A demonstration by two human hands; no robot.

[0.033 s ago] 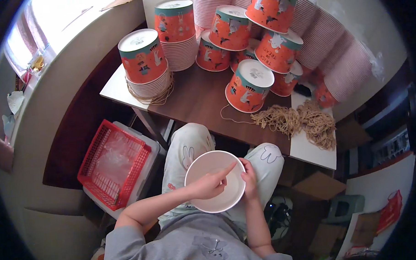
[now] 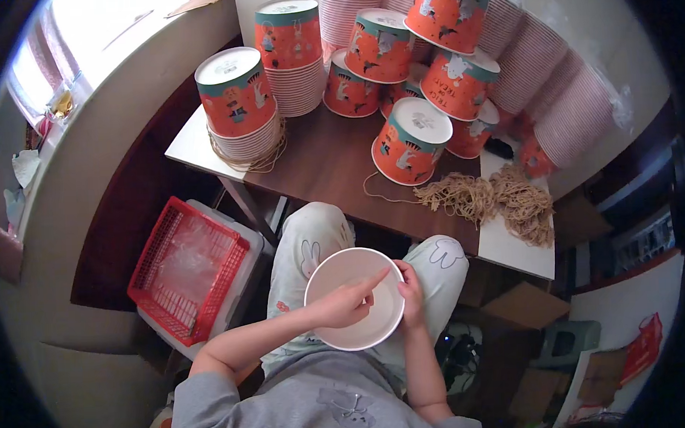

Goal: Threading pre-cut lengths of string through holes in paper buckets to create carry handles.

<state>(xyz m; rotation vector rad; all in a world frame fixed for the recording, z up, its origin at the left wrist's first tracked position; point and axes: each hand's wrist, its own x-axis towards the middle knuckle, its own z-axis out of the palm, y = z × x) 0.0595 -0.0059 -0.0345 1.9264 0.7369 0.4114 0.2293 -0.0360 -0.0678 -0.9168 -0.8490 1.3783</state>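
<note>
A white-lined paper bucket (image 2: 337, 278) rests in my lap with its mouth facing up toward me. My right hand (image 2: 411, 292) grips its right rim, fingers on the outside and inside of the wall. Over the mouth reaches my left hand (image 2: 344, 303). Its index finger is stretched out to the inner wall near the right rim, and the other fingers are curled with nothing visible in them. The outside of this bucket is hidden. On the table (image 2: 325, 158) ahead, an orange bucket (image 2: 412, 144) with a green band stands upside down, the closest of several alike.
Two bucket stacks (image 2: 236, 97) stand at the table's left, one ringed with twine (image 2: 269, 152). Bundles of tan cord (image 2: 463, 198) lie at the right edge. Tall stacks of pale buckets (image 2: 573, 115) line the back. A red basket (image 2: 190, 268) sits on a bin at left.
</note>
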